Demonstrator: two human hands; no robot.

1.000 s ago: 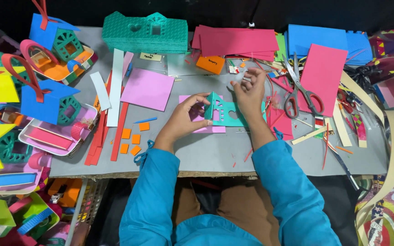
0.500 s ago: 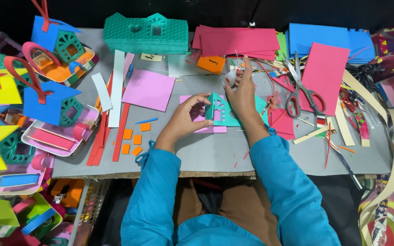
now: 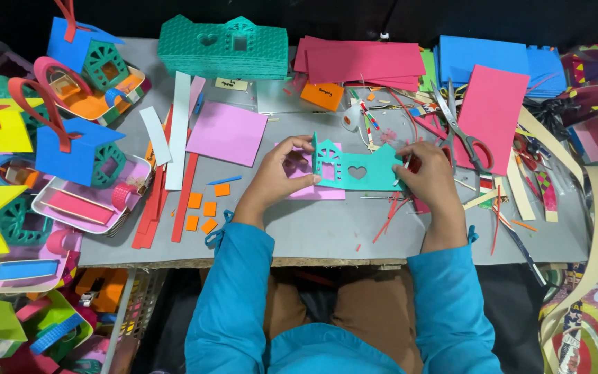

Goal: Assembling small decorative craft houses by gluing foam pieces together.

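A teal foam cutout [image 3: 356, 169] shaped like a house front, with a window, a door and a heart-shaped hole, lies stretched flat over the grey table [image 3: 313, 232]. My left hand [image 3: 282, 173] pinches its left end, over a small pink sheet [image 3: 323, 193]. My right hand [image 3: 428, 174] grips its right end. Both arms wear blue sleeves.
A stack of teal house cutouts [image 3: 224, 47] stands at the back. Pink sheets [image 3: 361, 62], blue sheets [image 3: 493, 59] and red-handled scissors [image 3: 461, 135] lie to the right. A lilac square [image 3: 226, 133], red strips [image 3: 174, 201] and orange bits [image 3: 202, 211] lie left. Finished paper houses [image 3: 77, 149] crowd the left edge.
The teal cutout was held folded close between both hands. My hands have moved apart and it now lies spread out flat; my right hand shifted right.
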